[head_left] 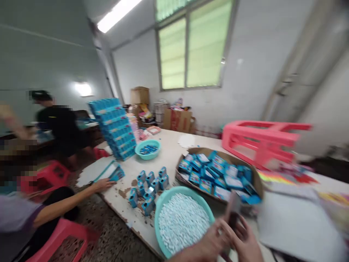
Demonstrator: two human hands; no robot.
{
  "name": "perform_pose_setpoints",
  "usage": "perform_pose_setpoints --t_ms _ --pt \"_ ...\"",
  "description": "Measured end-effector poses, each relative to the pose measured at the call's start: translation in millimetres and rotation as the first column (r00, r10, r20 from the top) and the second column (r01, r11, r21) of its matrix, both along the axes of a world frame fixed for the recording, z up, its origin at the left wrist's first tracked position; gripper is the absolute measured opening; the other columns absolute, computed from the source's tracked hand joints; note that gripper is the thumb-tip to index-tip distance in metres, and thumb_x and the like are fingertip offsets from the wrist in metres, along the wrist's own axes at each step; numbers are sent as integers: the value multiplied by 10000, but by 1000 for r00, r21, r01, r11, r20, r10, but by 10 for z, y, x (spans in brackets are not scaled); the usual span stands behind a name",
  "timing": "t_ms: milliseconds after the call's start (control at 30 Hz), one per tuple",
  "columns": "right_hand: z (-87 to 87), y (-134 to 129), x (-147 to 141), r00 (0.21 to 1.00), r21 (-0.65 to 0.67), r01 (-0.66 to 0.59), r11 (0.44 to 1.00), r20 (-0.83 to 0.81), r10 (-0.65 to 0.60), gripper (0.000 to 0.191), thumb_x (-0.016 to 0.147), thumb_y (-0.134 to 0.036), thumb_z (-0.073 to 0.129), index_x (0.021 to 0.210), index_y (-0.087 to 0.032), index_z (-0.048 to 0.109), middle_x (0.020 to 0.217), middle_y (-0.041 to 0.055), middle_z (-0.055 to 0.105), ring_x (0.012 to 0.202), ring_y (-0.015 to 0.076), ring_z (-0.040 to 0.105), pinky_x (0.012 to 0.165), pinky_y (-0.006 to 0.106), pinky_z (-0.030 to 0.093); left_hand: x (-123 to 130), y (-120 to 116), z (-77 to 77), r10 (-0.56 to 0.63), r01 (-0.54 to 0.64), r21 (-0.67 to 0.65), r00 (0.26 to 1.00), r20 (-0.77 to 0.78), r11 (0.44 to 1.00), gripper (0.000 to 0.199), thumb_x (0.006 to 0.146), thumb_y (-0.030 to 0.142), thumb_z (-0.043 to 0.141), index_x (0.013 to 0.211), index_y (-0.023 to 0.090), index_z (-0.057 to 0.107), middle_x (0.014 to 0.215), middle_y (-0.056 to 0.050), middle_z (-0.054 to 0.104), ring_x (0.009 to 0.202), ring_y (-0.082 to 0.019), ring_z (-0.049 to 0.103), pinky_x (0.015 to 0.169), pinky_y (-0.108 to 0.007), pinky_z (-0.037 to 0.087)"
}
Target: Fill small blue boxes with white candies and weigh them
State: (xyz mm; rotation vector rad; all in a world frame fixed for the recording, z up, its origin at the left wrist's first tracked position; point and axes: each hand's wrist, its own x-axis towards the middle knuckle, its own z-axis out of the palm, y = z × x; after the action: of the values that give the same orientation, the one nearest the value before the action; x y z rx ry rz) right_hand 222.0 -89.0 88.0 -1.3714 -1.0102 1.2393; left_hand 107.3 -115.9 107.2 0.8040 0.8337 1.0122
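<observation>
Low at the right, my left hand (211,236) and my right hand (247,238) are close together, both with curled fingers. Between them stands a thin greyish flat piece (233,205), tilted and smeared by motion, so its kind is unclear. My left forearm crosses the near rim of a turquoise basin (158,214) full of small whitish pellets (182,222). Just beyond my hands is a cardboard tray (178,178) heaped with blue printed packets (215,169). Several small open blue boxes (148,203) stand left of the basin.
A co-worker's hand (102,185) rests by a blue box (117,174) at the table's left edge. Farther back are a smaller turquoise bowl (148,156) and a tall stack of blue boxes (114,127). A pink stool (245,140) lies on its side at the right.
</observation>
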Motion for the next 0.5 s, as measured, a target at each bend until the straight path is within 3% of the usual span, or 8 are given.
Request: perform_pose_setpoints --t_ms 67,133,200,300,400,500 --pt "85 24 27 985 -26 -54 998 -166 49 815 625 -543 762 1286 -198 434 1137 119 641 1062 284 604 876 402 500 -64 34 18 -15 15 -2 1000 -28 1000 731 718 562 653 1330 218 447 1148 -121 575 904 -207 586 570 -244 479" --pt "181 57 84 958 -11 -50 999 -284 45 691 692 -528 725 1246 -192 484 1083 94 662 1033 233 611 923 369 456 -197 92 85 -37 38 -53 999 21 998 692 791 584 552 1338 174 443 1133 -153 593 871 -229 612 543 -256 474" --pt "261 90 144 910 37 -85 996 -403 93 580 735 -498 704 1202 -196 538 1022 70 675 879 182 641 892 355 456 -340 150 182 -112 141 -134 972 206 981 650 846 597 446 1302 135 481 1123 -173 609 887 -265 626 569 -297 492" --pt "336 115 183 800 127 -131 983 -572 180 521 698 -429 760 1146 -219 594 1071 54 654 871 159 626 825 309 471 -436 162 335 -186 290 -184 879 438 939 688 867 644 312 1240 114 542 1128 -185 614 905 -304 632 559 -324 506" --pt "386 124 143 680 205 -176 963 -681 270 490 640 -408 798 1058 -224 623 912 17 676 669 116 608 612 233 487 -350 115 445 -252 403 -173 797 549 899 767 853 689 217 1223 115 565 1133 -197 601 832 -284 641 484 -317 515" --pt "441 124 91 578 245 -229 942 -745 334 383 645 -442 773 913 -209 630 610 -46 606 371 49 417 372 163 350 -204 96 498 -303 485 -151 729 614 861 771 846 697 213 1175 114 595 1120 -200 599 750 -231 634 433 -294 518"
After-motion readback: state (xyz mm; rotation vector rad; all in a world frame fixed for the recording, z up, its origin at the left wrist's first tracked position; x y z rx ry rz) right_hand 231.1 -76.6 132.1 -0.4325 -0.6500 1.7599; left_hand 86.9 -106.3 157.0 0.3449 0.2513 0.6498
